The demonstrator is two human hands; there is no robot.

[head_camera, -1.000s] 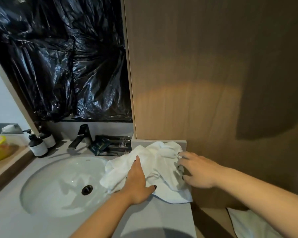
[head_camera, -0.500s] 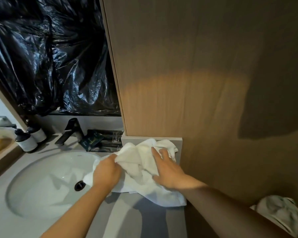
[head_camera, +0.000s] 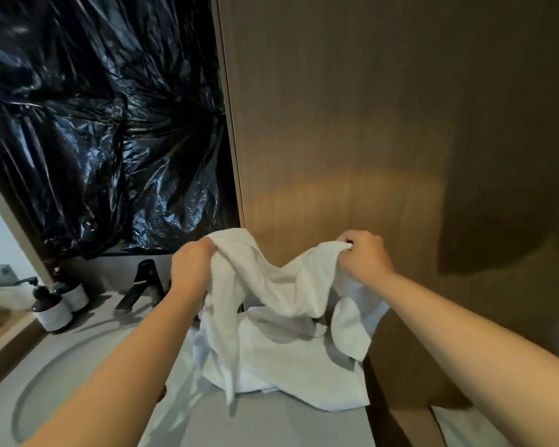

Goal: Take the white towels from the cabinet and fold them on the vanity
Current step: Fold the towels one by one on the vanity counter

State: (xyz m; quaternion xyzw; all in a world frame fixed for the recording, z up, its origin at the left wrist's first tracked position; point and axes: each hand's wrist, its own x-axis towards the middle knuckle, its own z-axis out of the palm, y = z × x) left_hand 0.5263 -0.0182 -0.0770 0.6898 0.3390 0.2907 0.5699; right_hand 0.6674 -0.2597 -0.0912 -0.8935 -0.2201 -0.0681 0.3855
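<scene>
One white towel (head_camera: 281, 324) is gripped by two hands, left hand (head_camera: 192, 266) and right hand (head_camera: 363, 254). Its lower part is draped on the grey counter (head_camera: 271, 427). Two pump bottles (head_camera: 54, 306) are seen far left.

Grey vanity (head_camera: 271, 424); towel (head_camera: 288, 359), bottles (head_camera: 54, 312) on it

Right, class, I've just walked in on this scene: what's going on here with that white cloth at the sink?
A person is lifting a white towel above the grey vanity, beside the sink. The left hand and the right hand each grip the top edge, the cloth sagging between them. Its lower part lies crumpled on the counter, so it is not yet folded.
</scene>
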